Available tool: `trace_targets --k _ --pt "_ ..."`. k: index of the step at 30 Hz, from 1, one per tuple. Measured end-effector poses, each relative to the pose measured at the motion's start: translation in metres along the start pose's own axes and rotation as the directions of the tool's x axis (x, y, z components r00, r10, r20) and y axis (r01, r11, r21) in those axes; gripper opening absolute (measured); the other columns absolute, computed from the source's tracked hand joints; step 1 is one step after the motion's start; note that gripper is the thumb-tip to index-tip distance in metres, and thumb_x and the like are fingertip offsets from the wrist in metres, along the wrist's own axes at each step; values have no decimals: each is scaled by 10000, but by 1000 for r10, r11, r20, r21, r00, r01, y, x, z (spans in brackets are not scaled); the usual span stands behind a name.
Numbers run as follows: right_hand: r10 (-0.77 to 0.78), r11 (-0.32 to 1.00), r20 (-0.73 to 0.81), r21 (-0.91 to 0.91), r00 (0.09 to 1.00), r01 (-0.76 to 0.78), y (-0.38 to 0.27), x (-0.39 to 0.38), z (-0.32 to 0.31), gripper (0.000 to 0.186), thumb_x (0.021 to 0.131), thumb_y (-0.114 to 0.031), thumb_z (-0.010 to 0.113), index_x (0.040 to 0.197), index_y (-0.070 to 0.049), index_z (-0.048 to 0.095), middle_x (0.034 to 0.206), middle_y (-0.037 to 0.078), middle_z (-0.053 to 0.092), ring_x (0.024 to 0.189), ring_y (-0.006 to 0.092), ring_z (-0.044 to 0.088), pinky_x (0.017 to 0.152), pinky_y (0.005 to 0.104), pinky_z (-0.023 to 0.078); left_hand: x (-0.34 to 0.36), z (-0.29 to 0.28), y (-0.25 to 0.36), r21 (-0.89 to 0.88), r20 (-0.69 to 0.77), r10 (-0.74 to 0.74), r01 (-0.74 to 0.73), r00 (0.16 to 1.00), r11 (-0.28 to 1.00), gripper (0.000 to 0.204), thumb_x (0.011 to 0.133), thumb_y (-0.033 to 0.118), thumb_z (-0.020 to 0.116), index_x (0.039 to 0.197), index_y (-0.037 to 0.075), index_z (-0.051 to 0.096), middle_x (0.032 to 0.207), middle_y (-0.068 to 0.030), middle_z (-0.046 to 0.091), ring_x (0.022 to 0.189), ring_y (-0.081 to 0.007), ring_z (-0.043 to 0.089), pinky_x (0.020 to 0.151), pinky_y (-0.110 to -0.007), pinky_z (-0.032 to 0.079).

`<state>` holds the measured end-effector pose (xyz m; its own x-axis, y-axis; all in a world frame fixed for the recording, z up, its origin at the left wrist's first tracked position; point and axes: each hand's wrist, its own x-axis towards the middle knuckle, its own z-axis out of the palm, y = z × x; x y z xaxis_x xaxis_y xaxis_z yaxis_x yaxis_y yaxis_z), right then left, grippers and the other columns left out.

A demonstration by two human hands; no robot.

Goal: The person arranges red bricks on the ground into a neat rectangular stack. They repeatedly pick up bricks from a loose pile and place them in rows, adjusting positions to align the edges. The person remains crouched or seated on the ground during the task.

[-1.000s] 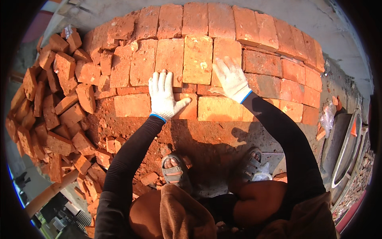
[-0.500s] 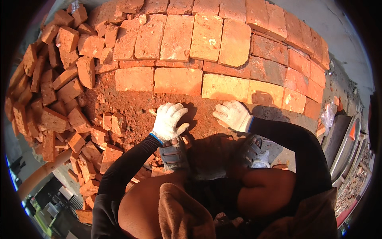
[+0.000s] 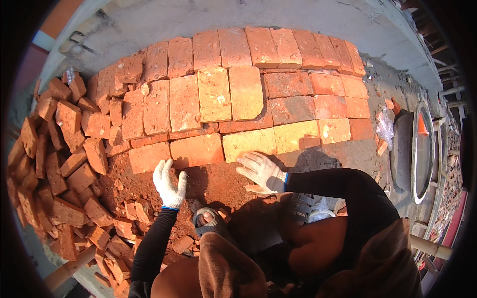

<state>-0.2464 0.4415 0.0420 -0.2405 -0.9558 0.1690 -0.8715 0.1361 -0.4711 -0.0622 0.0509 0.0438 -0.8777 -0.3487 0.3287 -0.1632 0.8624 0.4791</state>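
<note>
Across the frame's centre, stacked bricks seem partly complete, one upper layer stopping midway, while a loose heap lies unstacked at left, and the gloved left hand and right hand, grip released and empty, sit by the front row.

Well beyond the left hand and the right hand, a broad grey concrete surface, stained in places; wall or slab, hard to tell. Farther off, ahead and to the left of the left hand, an orange-brown panel. Between the hands, loose reddish earth. Right of the right hand, rough grey floor, and well past that, rubble-strewn ground. Strong, warm sunlight, with dark shadows near both hands.
</note>
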Motion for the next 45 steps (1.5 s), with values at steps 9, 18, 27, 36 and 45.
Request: trace_targets --k 9,18,27,36,45 --pt "241 814 -245 -477 939 -333 133 122 -34 1180 915 -646 908 1773 8 428 1858 256 416 1670 535 411 1381 671 338 35 -41 -101 104 -445 -513 611 734 784 858 1030 465 875 1717 75 540 1731 -272 545 1613 -467 496 1338 -608 398" --pt "172 853 -279 -437 945 -284 121 120 -43 1129 891 -443 976 1771 2 425 1863 266 378 1637 581 412 1352 684 377 127 -150 -217 542 -314 -684 716 659 441 1325 827 550 1024 1850 102 310 1759 -206 477 1604 -433 482 1343 -565 409" --pt "102 869 -331 -430 938 -246 137 119 -34 1064 850 -395 1000 1710 -10 508 1776 253 484 1569 589 485 1285 700 445 193 -168 -256 437 -264 -697 727 667 530 1493 714 555 1096 1864 99 259 1762 -200 513 1657 -442 453 1379 -573 368" --pt "280 789 -160 -524 946 -322 130 114 -43 1135 858 -475 999 1745 -10 465 1832 268 402 1653 557 388 1354 679 368 177 -158 -273 535 -368 -492 612 789 582 1400 694 577 1079 1793 58 384 1578 -198 642 1487 -412 563 1323 -589 384" --pt "437 794 5 -471 899 -384 120 126 -61 1228 912 -575 909 1816 34 344 1891 313 279 1718 575 290 1415 684 248 109 -190 -203 178 -509 -505 659 697 731 1150 766 534 1077 1677 61 558 1531 -175 664 1470 -363 611 1279 -519 493"
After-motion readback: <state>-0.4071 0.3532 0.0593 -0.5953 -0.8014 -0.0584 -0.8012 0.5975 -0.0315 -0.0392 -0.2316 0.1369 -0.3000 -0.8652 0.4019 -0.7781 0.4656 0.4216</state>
